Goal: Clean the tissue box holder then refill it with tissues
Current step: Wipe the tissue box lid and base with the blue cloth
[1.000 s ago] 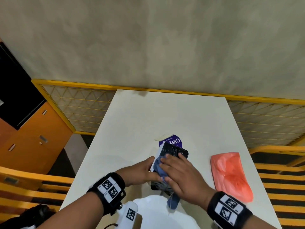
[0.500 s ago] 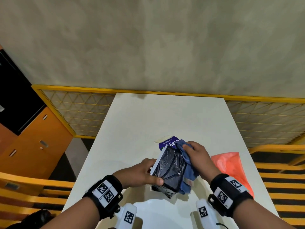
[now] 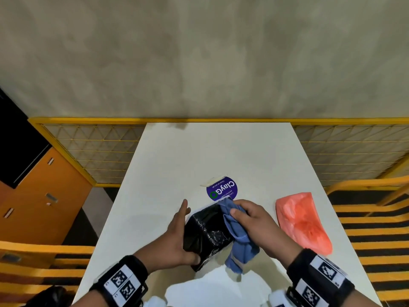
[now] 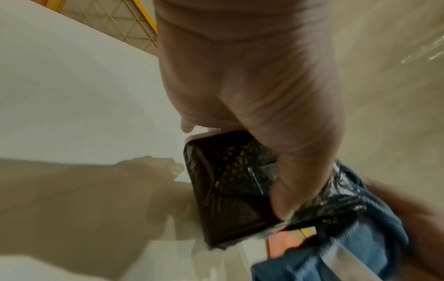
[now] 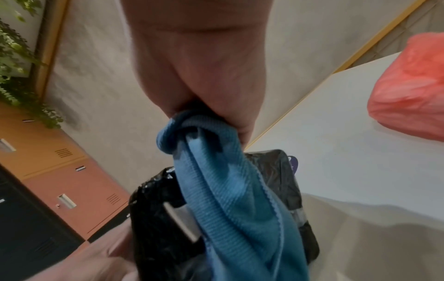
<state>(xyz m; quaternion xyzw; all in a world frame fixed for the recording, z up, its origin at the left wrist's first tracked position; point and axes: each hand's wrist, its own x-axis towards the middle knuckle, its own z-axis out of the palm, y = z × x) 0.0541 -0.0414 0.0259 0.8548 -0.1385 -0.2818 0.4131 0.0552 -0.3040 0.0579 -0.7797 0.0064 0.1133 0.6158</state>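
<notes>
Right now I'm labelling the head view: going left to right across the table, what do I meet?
left hand → black holder → blue cloth → right hand → pink bag

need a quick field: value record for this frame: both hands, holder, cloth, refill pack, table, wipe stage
left hand: grip on the black tissue box holder from its left side, thumb at the near corner, fingers extended along the side
right hand: grip bunched on the blue cloth
cloth: draped over the holder's right side, touching it
holder: tilted, near edge of the white table
pink tissue pack: on the table to the right, untouched
sticker: purple, round, beyond the holder
stage: wiping; refill not started
</notes>
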